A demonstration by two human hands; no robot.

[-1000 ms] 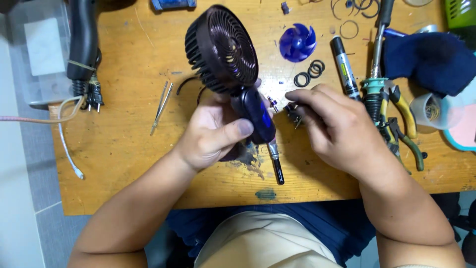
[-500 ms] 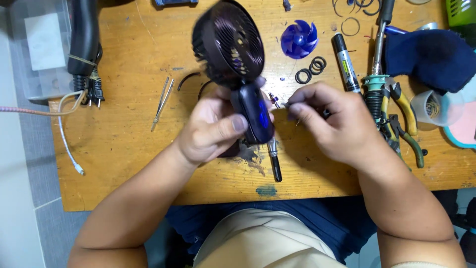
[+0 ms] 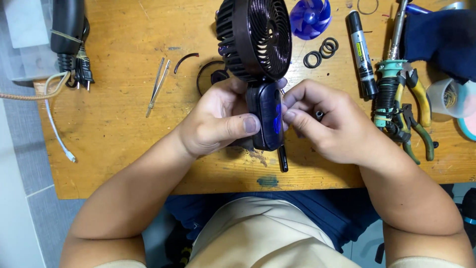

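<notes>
A small black hand-held fan (image 3: pixel 255 39) with a round grille stands upright over the wooden workbench (image 3: pixel 114 124). My left hand (image 3: pixel 218 121) grips its dark handle (image 3: pixel 267 116), thumb across the front. My right hand (image 3: pixel 329 121) has its fingertips pressed against the handle's right side, and a small dark part shows between its fingers. A black screwdriver tip (image 3: pixel 282 160) pokes out on the bench below the handle.
Tweezers (image 3: pixel 157 85) lie left of the fan. A blue fan blade (image 3: pixel 310 17), black rubber rings (image 3: pixel 321 51) and a black marker (image 3: pixel 361 53) sit behind. Soldering iron (image 3: pixel 386 94) and pliers (image 3: pixel 414 111) lie at right, a plug and cables (image 3: pixel 74 64) at left.
My right hand has closed in from beside the fan onto the handle's right side. The fan is held more upright and closer to the camera.
</notes>
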